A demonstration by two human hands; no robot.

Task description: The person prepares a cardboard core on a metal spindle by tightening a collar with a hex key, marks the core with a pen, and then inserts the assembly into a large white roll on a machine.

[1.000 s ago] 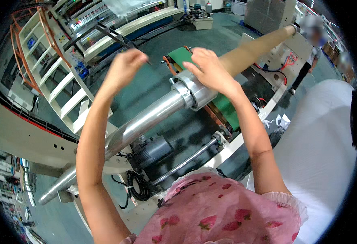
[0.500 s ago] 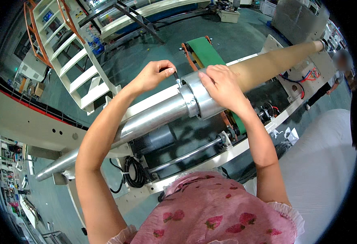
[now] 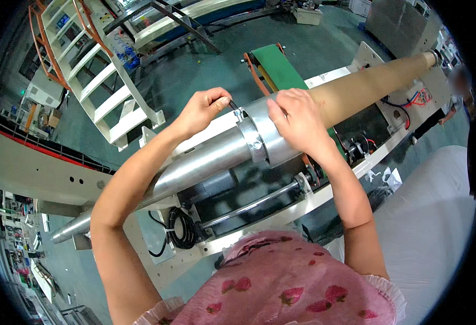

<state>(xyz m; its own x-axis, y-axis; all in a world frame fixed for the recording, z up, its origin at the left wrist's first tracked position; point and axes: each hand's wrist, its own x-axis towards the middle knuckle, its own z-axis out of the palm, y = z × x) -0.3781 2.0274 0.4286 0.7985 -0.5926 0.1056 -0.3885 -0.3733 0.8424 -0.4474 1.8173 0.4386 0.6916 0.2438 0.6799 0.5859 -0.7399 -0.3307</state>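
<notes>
Head view: a person in a pink strawberry-print top works at a long metal shaft [image 3: 194, 165] that runs from the lower left of the frame to the upper right, where it carries a brown cardboard tube [image 3: 373, 86]. At centre frame a silver collar [image 3: 265, 138] rings the shaft. The left hand [image 3: 203, 111] is pinched shut on a thin dark tool [image 3: 233, 105], whose tip meets a small fitting [image 3: 239, 114] on the collar's upper edge, just right of the fingers. The right hand [image 3: 297, 122] lies flat over the collar's far side, its fingers spread and curved around the metal, grasping nothing separate. The tool lies across the shaft's long axis; the left hand is the nearer to the fitting. A white stepladder [image 3: 113, 92] stands in the upper left.
</notes>
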